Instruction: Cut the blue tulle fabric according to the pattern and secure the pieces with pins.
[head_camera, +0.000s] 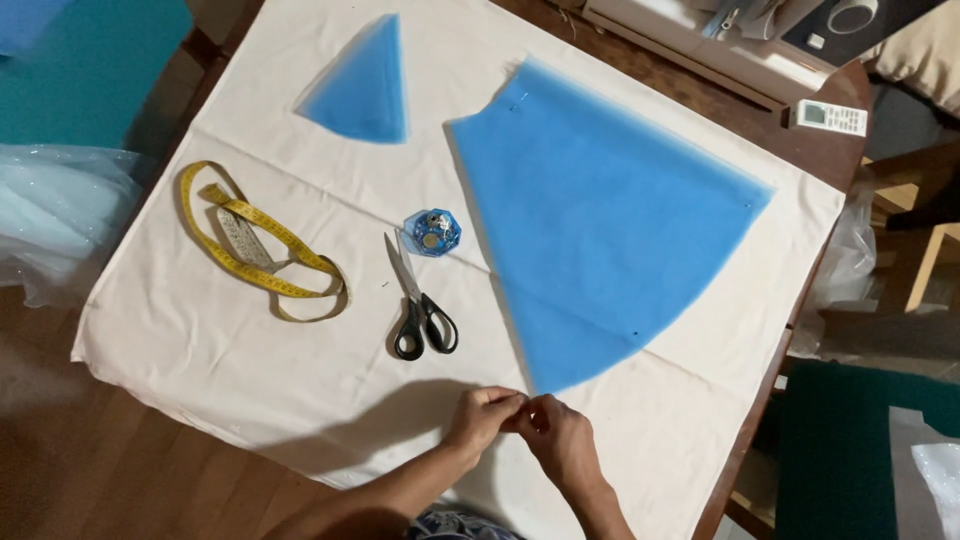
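Note:
A large blue fan-shaped fabric piece lies flat on a cream cloth spread over the table. My left hand and my right hand meet fingertip to fingertip just below the blue piece's near point. Their fingers are pinched together at the cream cloth; whatever small thing they pinch is too small to make out. Black-handled scissors lie shut to the left of the blue piece.
A small blue triangular piece lies at the far side. A yellow tape measure is coiled at left, and a round blue pin box sits above the scissors. A white remote rests at the table's far right corner.

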